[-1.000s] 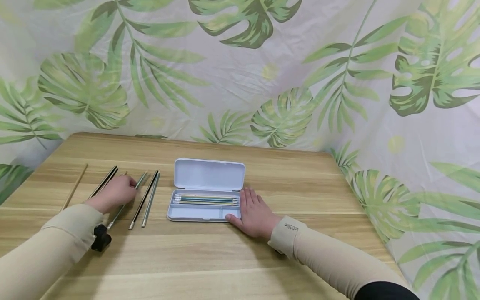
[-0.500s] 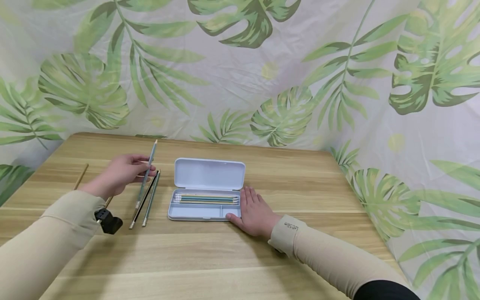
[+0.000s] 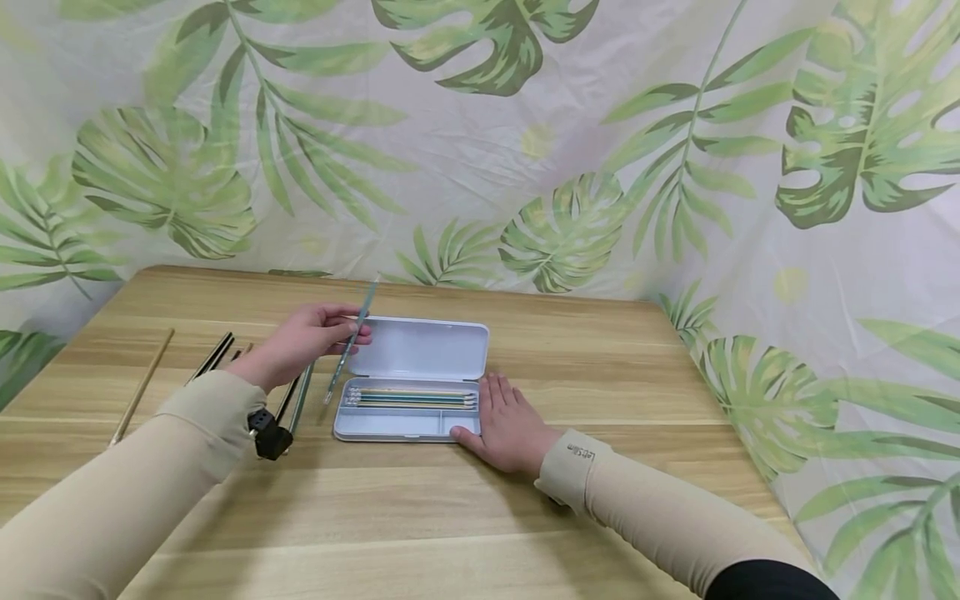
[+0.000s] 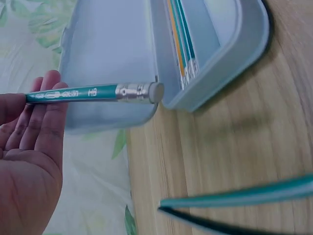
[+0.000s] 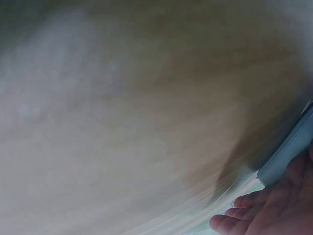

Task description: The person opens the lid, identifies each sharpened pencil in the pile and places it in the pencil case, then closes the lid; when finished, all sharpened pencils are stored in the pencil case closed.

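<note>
My left hand (image 3: 318, 337) pinches a teal pencil (image 3: 351, 342) between thumb and fingers, up over the left end of a pale blue pencil case (image 3: 397, 425). The left wrist view shows this pencil (image 4: 102, 93) close up, "HB" printed near its metal ferrule and grey eraser. The case lies with its lid (image 3: 420, 348) raised behind it, and several pencils (image 3: 416, 398) lie side by side in its long back compartment. At the case's right end rests my right hand (image 3: 513, 425), fingers straight, the thumb at the front corner.
To the left lie a plain wooden pencil (image 3: 142, 385), dark pencils (image 3: 212, 357) and another teal pencil (image 3: 302, 396), partly covered by my left arm. A wooden table (image 3: 480, 517) bears everything, with a leaf-patterned cloth (image 3: 450, 150) hanging behind.
My left hand has picked the teal pencil up off the table and carried it right to the case, with its point raised. The right hand has stayed in place.
</note>
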The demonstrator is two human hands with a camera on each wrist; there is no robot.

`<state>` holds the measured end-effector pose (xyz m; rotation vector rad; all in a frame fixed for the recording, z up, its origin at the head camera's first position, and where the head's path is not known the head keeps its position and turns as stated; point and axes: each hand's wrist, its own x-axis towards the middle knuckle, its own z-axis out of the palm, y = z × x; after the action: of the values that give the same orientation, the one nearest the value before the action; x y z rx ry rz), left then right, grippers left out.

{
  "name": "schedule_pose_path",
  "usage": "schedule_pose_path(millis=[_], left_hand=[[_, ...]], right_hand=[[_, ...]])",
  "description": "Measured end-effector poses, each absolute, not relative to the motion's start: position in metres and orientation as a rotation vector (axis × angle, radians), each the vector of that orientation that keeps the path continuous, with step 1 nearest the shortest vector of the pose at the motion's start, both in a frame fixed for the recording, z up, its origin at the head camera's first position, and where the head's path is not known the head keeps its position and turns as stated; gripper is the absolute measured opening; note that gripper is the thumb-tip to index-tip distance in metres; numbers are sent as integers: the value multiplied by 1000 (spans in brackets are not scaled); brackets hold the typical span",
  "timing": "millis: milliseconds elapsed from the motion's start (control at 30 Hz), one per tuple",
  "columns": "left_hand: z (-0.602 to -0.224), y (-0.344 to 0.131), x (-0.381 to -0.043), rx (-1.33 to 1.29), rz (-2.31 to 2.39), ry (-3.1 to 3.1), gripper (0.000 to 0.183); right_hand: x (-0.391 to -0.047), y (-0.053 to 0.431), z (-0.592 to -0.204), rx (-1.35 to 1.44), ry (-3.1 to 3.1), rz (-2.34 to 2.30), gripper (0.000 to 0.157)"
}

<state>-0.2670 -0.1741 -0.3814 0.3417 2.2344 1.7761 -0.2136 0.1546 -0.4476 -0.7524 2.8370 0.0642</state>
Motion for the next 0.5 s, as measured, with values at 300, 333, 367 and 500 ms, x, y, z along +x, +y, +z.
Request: schedule_pose_path(millis=[300,333,367,500], left_hand=[[-390,-151,-278,460,1625,2278,40],[-392,-148,-279,475,1605,2276,40],[-394,-146,-280,492,1578,2278,40],[-398,-137,-282,557,1471,2308,38]], right_hand=[[-213,154,-446,-745,2833,74,96],[-213,154,-446,-741,2832,73,96],[-213,154,-446,-737,2831,74,96],[-214,154,-445,-724,2821,74,97]])
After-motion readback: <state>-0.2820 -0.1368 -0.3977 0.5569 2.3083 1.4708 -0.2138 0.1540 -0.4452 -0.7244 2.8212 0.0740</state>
